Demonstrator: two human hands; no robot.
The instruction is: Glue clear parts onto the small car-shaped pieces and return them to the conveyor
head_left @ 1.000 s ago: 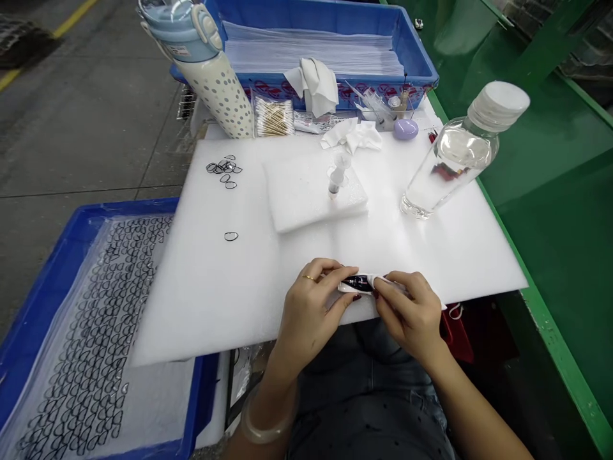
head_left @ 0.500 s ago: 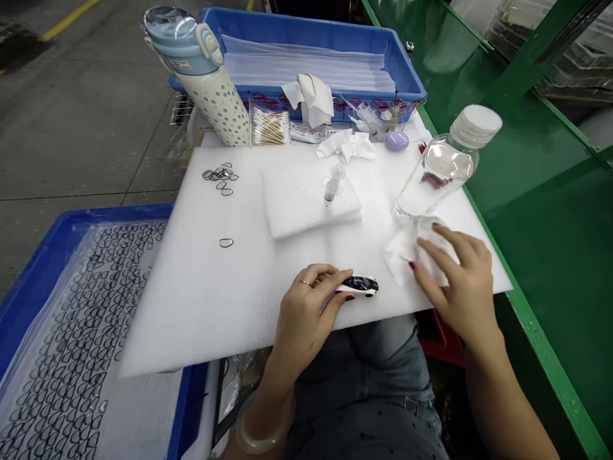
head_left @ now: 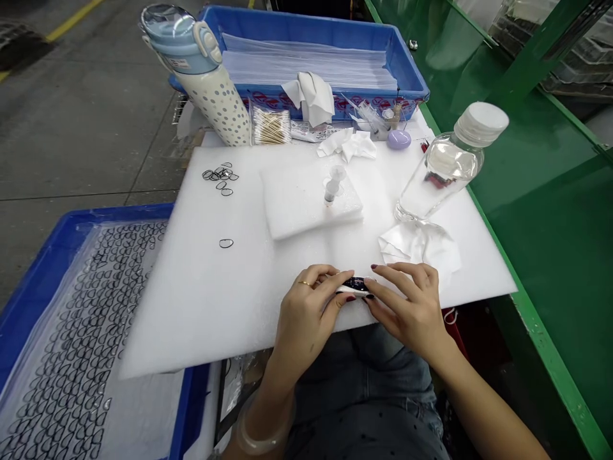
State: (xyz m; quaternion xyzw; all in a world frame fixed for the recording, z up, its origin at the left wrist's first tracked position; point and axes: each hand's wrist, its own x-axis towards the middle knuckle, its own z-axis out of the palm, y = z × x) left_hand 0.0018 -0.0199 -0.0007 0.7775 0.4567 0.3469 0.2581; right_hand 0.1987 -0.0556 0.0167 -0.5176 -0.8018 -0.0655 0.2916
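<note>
A small white and black toy car is held just above the near edge of the white foam sheet. My left hand pinches its left end between thumb and fingers. At its right end, the thumb and index finger of my right hand close on the car too, partly covering it. Behind my right hand lies a crumpled white tissue. A smaller foam block sits farther back, with a small syringe-like clear piece standing in it.
A clear bottle stands at the right, a dotted tumbler at the back left. Cotton swabs and a purple egg-shaped item lie by a blue bin. Black-rimmed rings lie at left, above a blue tray of similar pieces.
My right hand has left the tissue and moved left to the toy car, taking hold of its right end. My left hand keeps its grip in nearly the same place.
</note>
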